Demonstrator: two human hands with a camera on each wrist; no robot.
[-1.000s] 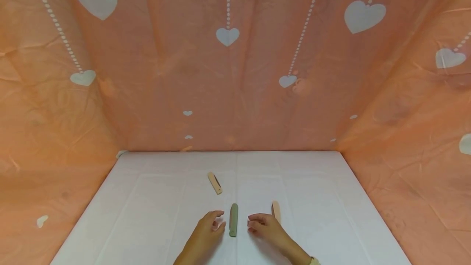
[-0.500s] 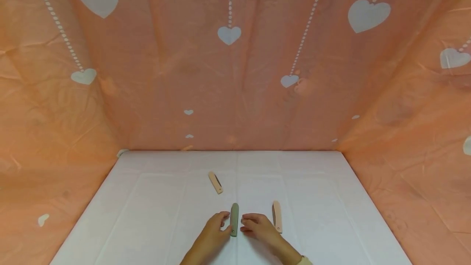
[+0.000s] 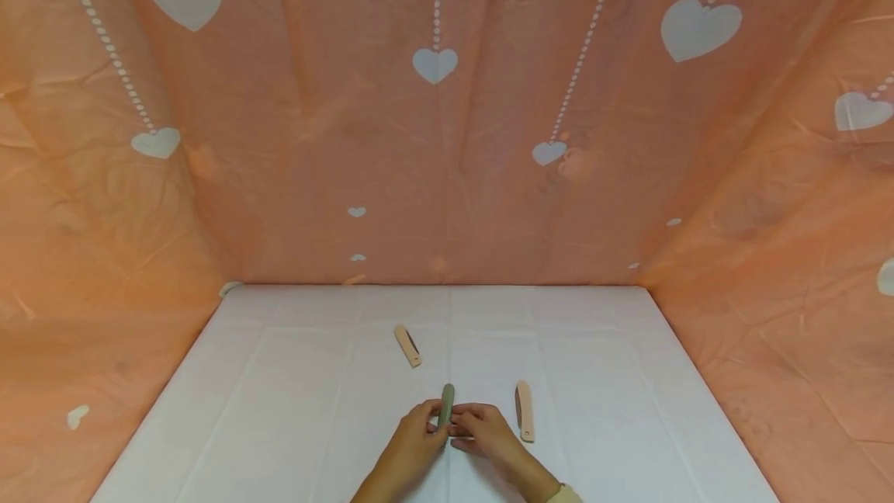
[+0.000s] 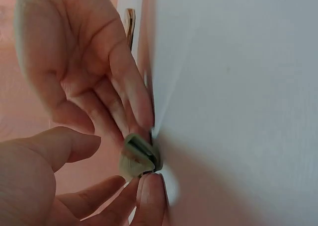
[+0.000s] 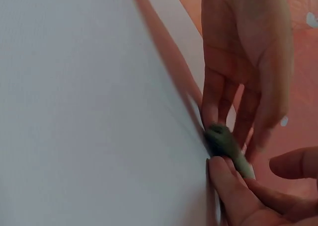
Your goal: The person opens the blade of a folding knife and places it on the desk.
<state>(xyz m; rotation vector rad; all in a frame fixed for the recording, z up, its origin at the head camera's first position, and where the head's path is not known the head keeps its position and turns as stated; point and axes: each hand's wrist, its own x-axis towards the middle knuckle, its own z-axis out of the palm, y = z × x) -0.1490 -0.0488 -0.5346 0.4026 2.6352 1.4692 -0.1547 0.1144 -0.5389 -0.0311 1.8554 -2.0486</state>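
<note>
A green folding knife (image 3: pixel 447 404), folded, is tilted between my two hands over the near middle of the table. My left hand (image 3: pixel 412 435) holds it, the fingers at its left side and the thumb across its near end in the head view. From the other side, my right hand (image 3: pixel 486 431) touches it with its fingertips. The left wrist view shows the knife (image 4: pixel 140 158) end-on, fingers meeting it above and below. In the right wrist view the knife (image 5: pixel 226 145) is blurred, and the right thumb (image 5: pixel 295 162) stands apart from it.
A pale folding knife (image 3: pixel 525 411) lies right of my right hand. Farther back, another pale folding knife (image 3: pixel 408 345) lies at a slant. The white-covered table (image 3: pixel 601 379) meets an orange curtain (image 3: pixel 321 138) with white hearts at the back and sides.
Both hands have come in toward the green knife, the left moving right and the right moving left. The knife has tilted between the fingers. Both pale knives stay put.
</note>
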